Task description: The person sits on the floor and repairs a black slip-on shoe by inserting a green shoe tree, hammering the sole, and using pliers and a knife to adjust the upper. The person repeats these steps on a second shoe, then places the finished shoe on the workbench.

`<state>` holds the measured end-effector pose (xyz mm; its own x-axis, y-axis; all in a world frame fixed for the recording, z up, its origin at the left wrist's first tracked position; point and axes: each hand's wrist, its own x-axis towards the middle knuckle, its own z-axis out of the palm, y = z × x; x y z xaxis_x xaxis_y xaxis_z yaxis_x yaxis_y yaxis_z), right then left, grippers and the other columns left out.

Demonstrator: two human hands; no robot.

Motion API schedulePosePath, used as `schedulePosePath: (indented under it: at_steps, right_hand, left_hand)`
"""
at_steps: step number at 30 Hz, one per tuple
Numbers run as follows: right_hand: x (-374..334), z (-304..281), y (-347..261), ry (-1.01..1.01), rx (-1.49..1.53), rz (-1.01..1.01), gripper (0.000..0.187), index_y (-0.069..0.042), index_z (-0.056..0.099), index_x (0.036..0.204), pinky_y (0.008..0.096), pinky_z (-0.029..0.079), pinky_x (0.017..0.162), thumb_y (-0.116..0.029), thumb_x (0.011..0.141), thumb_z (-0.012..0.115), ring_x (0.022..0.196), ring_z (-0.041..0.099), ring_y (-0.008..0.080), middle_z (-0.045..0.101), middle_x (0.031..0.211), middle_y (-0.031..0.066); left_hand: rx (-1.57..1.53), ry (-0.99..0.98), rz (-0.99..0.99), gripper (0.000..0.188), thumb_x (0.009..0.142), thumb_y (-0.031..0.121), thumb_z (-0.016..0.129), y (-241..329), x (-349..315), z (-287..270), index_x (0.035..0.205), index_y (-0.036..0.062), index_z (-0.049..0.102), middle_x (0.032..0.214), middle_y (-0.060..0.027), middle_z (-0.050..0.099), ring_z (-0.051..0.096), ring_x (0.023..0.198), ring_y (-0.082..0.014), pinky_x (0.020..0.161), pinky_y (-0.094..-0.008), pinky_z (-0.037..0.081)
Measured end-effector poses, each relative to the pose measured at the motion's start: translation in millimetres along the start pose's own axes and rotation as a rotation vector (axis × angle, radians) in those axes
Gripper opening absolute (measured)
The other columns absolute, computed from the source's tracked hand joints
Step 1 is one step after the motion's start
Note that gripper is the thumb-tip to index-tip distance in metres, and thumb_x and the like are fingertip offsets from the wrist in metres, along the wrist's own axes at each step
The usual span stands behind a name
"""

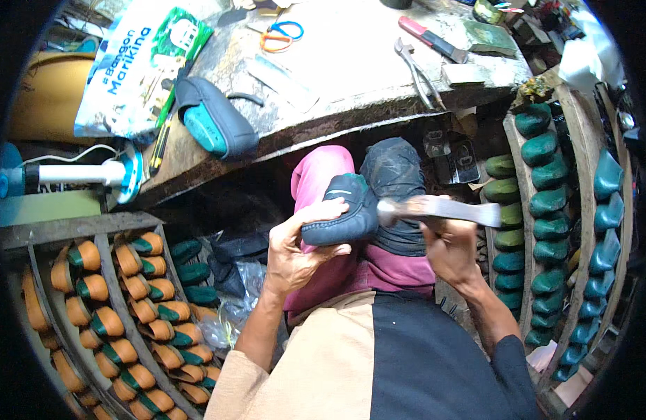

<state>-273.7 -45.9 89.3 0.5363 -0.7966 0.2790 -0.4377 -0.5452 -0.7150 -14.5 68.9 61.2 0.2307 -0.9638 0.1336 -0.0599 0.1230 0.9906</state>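
A dark navy shoe (345, 222) is held over my lap by my left hand (293, 246), its fingers and thumb wrapped round one end. Green shows at the shoe's upper edge. My right hand (452, 250) is closed round the handle of a hammer (442, 208). The hammer's round face is right beside the shoe's right end; whether they touch I cannot tell. Its other end is long, flat and grey, and points right. A similar navy shoe (228, 120) with a teal insole lies on the workbench's left front edge.
Ahead stands a worn workbench (344, 77) with scissors (281, 36), pincers (419, 73), a red-handled tool (433, 40) and a printed plastic bag (144, 63). Racks of orange-brown shoes (95, 287) stand at left; green shoe forms (550, 227) line racks at right.
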Motion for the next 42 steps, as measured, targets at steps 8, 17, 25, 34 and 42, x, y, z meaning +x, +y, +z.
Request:
schedulePosePath:
  at_steps: [8,17,25,34,42]
  right_hand:
    - [-4.2,4.8,13.0,-0.121,-0.042,0.261,0.018,0.005,0.080,0.107,0.0398,0.059,0.073,0.009,0.091,0.072,0.079,0.076,0.0282,0.075,0.085,0.0178]
    - [14.7,-16.5,11.1,-0.106,-0.094,-0.129,0.013,0.006,0.074,0.108,0.0409,0.059,0.080,0.010,0.099,0.067,0.087,0.074,0.0308,0.074,0.099,0.0138]
    - [21.6,-46.4,13.3,-0.178,-0.248,-0.084,0.018,-0.005,0.075,0.099,0.0483,0.057,0.065,0.006,0.087,0.067,0.076,0.073,0.0419,0.073,0.092,0.0165]
    - [4.6,-65.3,41.2,-0.249,-0.322,-0.016,0.017,-0.002,0.074,0.100,0.0482,0.057,0.063,-0.001,0.083,0.071,0.071,0.071,0.0432,0.072,0.084,0.0218]
    - [-17.5,-74.8,42.6,0.034,-0.126,0.239,0.017,0.002,0.082,0.111,0.0377,0.059,0.086,0.006,0.095,0.075,0.092,0.077,0.0209,0.080,0.096,0.0145]
  left_hand:
    - [0.039,-0.027,0.001,0.059,0.080,0.006,0.103,3.5,7.3,4.6,0.132,0.0002,0.078,0.135,-0.0160,0.082,0.076,0.133,-0.0290,0.120,-0.0449,0.056]
    - [0.128,-0.090,0.021,0.054,0.081,0.012,0.103,9.0,14.9,26.2,0.131,0.0071,0.081,0.127,-0.0110,0.085,0.079,0.126,-0.0273,0.131,-0.0515,0.044]
    - [0.130,-0.142,-0.004,0.058,0.076,0.015,0.105,1.7,22.8,42.8,0.129,0.0100,0.081,0.128,-0.0050,0.085,0.078,0.128,-0.0234,0.135,-0.0604,0.035]
    - [0.281,-0.366,0.213,0.063,0.078,0.030,0.103,-31.0,36.9,59.2,0.133,0.0161,0.075,0.142,-0.0035,0.076,0.066,0.145,-0.0256,0.137,-0.0679,0.026]
    - [0.382,-0.349,0.356,0.057,0.077,0.037,0.102,-23.7,77.2,67.5,0.122,0.0134,0.077,0.119,-0.0059,0.073,0.069,0.115,-0.0300,0.117,-0.0602,0.045]
